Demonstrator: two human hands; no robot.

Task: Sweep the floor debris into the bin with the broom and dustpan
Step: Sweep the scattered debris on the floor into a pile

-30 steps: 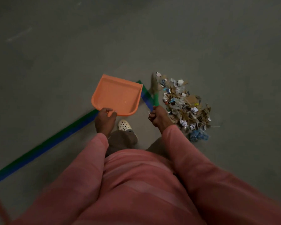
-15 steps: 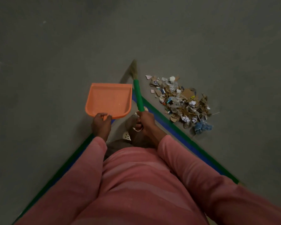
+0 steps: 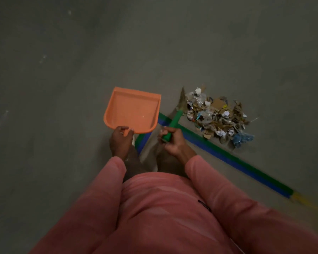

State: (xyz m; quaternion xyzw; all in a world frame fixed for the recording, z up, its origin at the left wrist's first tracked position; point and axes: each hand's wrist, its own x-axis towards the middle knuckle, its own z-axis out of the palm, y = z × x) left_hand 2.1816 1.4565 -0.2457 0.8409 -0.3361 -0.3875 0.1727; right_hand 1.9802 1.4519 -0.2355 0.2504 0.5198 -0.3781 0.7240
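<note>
An orange dustpan (image 3: 131, 110) hangs in front of me, held by its near handle in my left hand (image 3: 120, 142). My right hand (image 3: 173, 142) grips the green handle of a short broom (image 3: 174, 121). The broom's straw bristles point away from me and touch the left edge of a debris pile (image 3: 217, 114) of paper scraps, cardboard bits and a crumpled blue piece on the grey floor. The dustpan is left of the pile, apart from it. No bin is in view.
A green and blue tape line (image 3: 228, 160) runs across the floor from below the dustpan toward the lower right, ending in a yellow stretch. My pink sleeves and lap fill the bottom of the view.
The broom head swung from beside the dustpan rightward to the pile's left edge. The dustpan stayed in my left hand. The view shifted and the pile looks closer.
</note>
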